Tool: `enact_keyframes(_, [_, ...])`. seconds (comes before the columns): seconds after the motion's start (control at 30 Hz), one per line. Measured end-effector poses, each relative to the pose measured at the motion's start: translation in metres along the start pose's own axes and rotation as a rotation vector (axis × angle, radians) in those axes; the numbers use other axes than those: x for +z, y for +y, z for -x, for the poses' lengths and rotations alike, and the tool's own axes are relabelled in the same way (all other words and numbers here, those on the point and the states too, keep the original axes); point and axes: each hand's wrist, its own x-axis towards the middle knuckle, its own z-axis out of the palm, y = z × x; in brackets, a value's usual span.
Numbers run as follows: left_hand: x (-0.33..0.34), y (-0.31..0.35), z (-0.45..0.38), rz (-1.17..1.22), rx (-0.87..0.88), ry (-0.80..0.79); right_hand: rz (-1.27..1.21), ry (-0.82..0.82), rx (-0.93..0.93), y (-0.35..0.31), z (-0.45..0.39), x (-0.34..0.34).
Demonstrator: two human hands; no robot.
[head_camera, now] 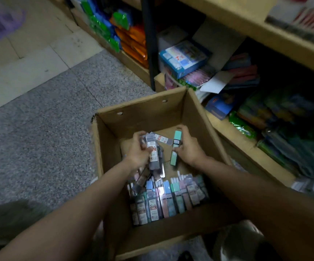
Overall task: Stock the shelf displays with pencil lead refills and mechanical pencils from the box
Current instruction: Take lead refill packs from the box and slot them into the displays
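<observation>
An open cardboard box (pixel 145 110) stands on the floor in front of me. Both my hands are inside it. My left hand (pixel 138 151) grips a bundle of grey lead refill packs (pixel 153 151) with red and white labels. My right hand (pixel 189 147) holds a mint-green refill case (pixel 175 147) upright, just right of that bundle. Several more refill packs (pixel 167 196) in blue, pink, green and grey lie in a row at the box's near end. One labelled pack (pixel 161 138) lies flat on the box floor beyond my hands.
A wooden shelf unit (pixel 246 144) runs along the right, its low shelf stacked with dark and green packets. A blue and white box (pixel 184 57) sits in a compartment behind a black upright post (pixel 150 44). Orange, green and blue packs (pixel 126 34) fill the far shelf. Speckled grey floor (pixel 39 138) lies left.
</observation>
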Motion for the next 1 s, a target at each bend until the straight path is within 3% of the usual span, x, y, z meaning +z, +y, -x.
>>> enact_keyframes(0.3, [-0.001,0.155,0.052,-0.323,0.5,-0.359,0.133,0.258,-0.322,-0.109,0.061,-0.15])
enact_keyframes(0.43, [0.013,0.206,0.08,-0.333,0.68,-0.413,0.131,0.396,-0.356,-0.133,0.103,-0.208])
enact_keyframes(0.77, [0.085,0.272,0.108,-0.109,0.846,-0.643,0.25,0.773,-0.308,-0.139,0.188,-0.33])
enact_keyframes(1.0, [0.114,0.291,0.105,0.031,0.883,-0.647,0.275,0.992,-0.219,-0.137,0.211,-0.395])
